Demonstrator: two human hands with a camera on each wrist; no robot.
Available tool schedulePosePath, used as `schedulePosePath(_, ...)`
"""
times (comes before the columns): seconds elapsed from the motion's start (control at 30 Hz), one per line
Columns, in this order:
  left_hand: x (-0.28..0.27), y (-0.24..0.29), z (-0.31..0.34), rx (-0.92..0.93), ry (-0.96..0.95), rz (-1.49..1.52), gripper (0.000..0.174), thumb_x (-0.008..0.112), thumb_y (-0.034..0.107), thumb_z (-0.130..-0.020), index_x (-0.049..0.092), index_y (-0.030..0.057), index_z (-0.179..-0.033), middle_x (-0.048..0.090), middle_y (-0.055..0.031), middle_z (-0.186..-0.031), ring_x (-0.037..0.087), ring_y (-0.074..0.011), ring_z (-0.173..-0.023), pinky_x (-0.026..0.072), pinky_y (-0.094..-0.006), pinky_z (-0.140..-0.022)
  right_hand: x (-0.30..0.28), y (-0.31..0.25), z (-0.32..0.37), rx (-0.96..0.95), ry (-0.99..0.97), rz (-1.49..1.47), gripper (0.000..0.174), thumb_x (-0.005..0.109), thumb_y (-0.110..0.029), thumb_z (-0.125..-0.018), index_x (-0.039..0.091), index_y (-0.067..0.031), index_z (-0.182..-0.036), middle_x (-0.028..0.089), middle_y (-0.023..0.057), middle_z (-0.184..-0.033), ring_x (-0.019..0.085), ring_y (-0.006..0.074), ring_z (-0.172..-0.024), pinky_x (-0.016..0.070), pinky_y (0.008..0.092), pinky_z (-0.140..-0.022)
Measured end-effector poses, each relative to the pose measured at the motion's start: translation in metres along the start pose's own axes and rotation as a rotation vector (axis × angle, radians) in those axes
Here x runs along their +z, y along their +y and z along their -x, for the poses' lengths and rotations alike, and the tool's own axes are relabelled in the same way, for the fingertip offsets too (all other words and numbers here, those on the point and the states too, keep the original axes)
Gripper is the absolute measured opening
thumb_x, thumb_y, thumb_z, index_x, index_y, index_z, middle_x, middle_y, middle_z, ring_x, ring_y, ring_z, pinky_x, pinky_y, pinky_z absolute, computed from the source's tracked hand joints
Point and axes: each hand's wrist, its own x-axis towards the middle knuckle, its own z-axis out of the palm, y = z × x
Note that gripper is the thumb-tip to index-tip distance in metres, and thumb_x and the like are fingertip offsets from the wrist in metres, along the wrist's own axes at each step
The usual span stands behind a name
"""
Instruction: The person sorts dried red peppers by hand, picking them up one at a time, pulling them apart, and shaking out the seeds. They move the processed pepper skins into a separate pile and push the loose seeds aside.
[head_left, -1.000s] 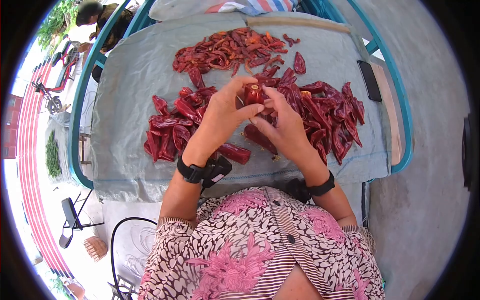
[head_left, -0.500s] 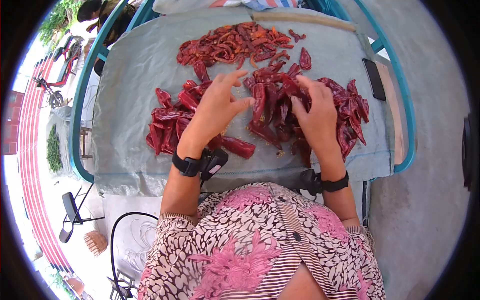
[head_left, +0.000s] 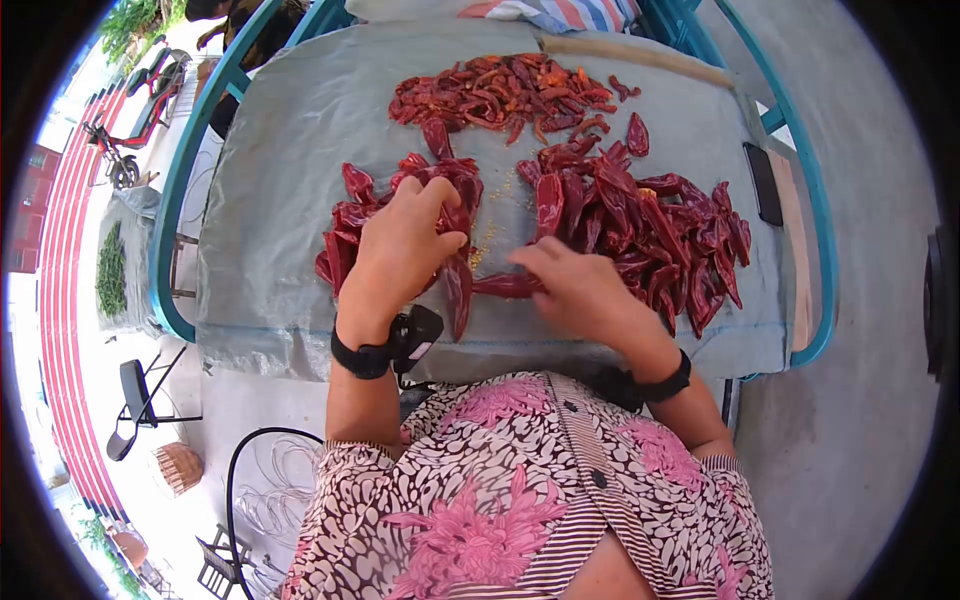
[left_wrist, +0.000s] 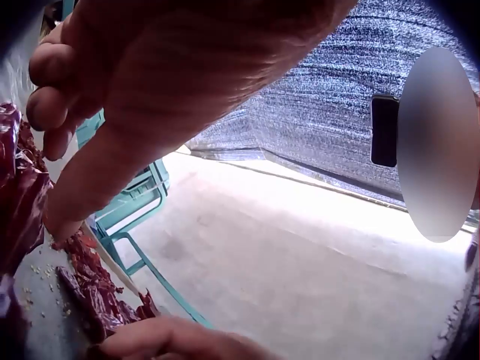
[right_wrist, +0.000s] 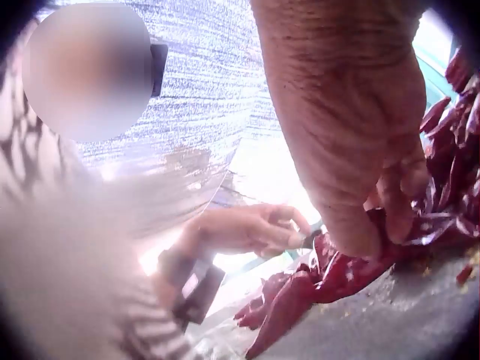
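Ok, red pepper [head_left: 503, 286] pinched in R hand [head_left: 582, 290], jutting L.

a glossy dark-red pepper [head_left: 505, 286] crosswise (its right end hidden), just beside a long, lengthwise pepper [head_left: 459, 298]

Bright light glared at the left — there stood a black folding chair [head_left: 132, 389], a woven basket [head_left: 178, 467] near it, red stripes [head_left: 68, 380] beyond! To the right, grey floor [head_left: 860, 450] swept out past the teal table frame [head_left: 827, 290].
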Motion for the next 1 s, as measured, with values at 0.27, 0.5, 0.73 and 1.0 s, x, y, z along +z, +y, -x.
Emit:
schedulePosePath(0.27, 0.004, -0.002, 0.019, -0.042, -0.225, -0.218, 0.034, 0.081, 0.033, -0.081, 0.066, 0.0059, -0.094, 0.071, -0.0158, -0.084, 0.070, -0.0372, -0.085, 0.0531, -0.0484, -0.073, -0.053, 0.021, 0.010, 0.218, 0.327, 0.016, 0.030, 0.066, -0.005, -0.088, 0.066, -0.0145, -0.116, 0.063, 0.0075, -0.119, 0.069, 0.0349, -0.092, 0.0580, 0.0437, -0.080)
schedulePosePath(0.5, 0.071, 0.005, 0.026, 0.065, -0.241, -0.331, 0.040, 0.082, 0.037, -0.080, 0.065, 0.0059, -0.099, 0.072, -0.0175, -0.082, 0.071, -0.0391, -0.077, 0.0556, -0.0485, -0.067, -0.025, 0.026, 0.004, 0.101, 0.274, -0.151, 0.029, 0.069, -0.008, -0.091, 0.066, -0.0131, -0.119, 0.066, 0.0067, -0.121, 0.070, 0.0322, -0.098, 0.0584, 0.0417, -0.082)
schedulePosePath(0.73, 0.056, 0.013, 0.013, 0.050, -0.192, -0.048, 0.036, 0.079, 0.026, -0.083, 0.062, 0.0083, -0.111, 0.071, -0.0163, -0.091, 0.071, -0.0387, -0.083, 0.0556, -0.0485, -0.073, -0.032, 0.020, 0.006, 0.107, 0.322, -0.286, 0.029, 0.068, -0.007, -0.092, 0.067, -0.0119, -0.121, 0.066, 0.0083, -0.123, 0.070, 0.0318, -0.097, 0.0583, 0.0402, -0.081)
schedulePosePath(1.0, 0.057, 0.005, -0.014, -0.094, 0.182, -0.099, 0.049, 0.077, 0.018, -0.085, 0.060, 0.0130, -0.131, 0.060, -0.0131, -0.118, 0.067, -0.0378, -0.100, 0.0547, -0.0466, -0.081, -0.045, 0.046, 0.030, 0.124, 0.354, -0.348, 0.029, 0.067, -0.006, -0.093, 0.067, -0.0116, -0.122, 0.066, 0.0088, -0.122, 0.070, 0.0301, -0.094, 0.0572, 0.0372, -0.080)
